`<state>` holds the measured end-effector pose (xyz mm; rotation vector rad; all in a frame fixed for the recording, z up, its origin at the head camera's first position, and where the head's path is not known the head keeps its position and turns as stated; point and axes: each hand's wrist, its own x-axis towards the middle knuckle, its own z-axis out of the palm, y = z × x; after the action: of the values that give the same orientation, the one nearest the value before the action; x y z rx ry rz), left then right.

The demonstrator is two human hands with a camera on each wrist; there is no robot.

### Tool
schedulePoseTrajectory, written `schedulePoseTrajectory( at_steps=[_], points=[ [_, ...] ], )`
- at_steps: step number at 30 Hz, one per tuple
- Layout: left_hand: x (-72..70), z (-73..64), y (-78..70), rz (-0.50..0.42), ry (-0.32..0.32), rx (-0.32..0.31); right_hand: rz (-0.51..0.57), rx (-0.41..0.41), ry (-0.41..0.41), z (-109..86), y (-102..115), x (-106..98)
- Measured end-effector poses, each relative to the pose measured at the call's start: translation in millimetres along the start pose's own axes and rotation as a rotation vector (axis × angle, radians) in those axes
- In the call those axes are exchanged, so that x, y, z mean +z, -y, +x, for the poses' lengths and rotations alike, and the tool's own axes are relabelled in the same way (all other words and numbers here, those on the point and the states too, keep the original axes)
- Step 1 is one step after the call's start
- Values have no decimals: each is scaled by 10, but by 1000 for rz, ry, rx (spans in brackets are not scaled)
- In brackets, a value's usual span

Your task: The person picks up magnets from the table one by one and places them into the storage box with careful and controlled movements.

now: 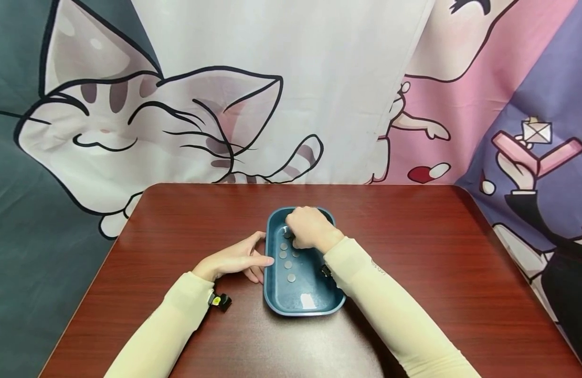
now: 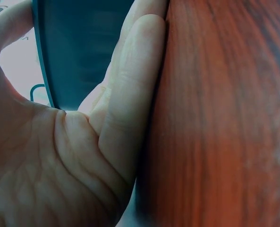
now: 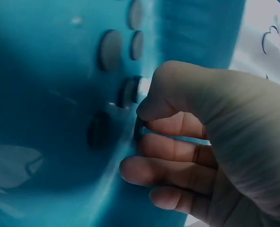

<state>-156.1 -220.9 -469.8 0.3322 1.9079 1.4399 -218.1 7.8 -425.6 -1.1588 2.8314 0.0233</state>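
A blue rectangular tray (image 1: 305,310) lies on the table with several small silver coins (image 1: 291,277) scattered over its bottom, mostly toward the left side. My left hand (image 1: 239,258) holds the tray's left wall, the thumb over the rim and the other fingers along the outside, low by the tabletop. Inside the far part of the tray, my right hand (image 1: 311,228) reaches down. In the right wrist view, its thumb and fingertips pinch a dark, edge-on coin (image 3: 138,128) close to the tray's wall, near other coins (image 3: 110,50).
The tray rests on a reddish-brown wooden table (image 1: 201,220). Behind the table's far edge hangs a curtain (image 1: 319,63) printed with cartoon figures. A small black device (image 1: 221,301) sits at the left wrist.
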Motion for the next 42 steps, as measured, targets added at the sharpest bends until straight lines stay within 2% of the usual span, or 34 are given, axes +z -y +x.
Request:
schedulePoseTrajectory(
  at_steps=[10,26,42],
  points=[
    [3,3,-7,1,-1,-1,-1,36,39,-6,39,78],
    [16,-2,-16,8,-6,-3,-1,52,84,-120,26,52],
    [10,-9,-8,3,-1,2,65,-20,8,-273,2,-281]
  ],
)
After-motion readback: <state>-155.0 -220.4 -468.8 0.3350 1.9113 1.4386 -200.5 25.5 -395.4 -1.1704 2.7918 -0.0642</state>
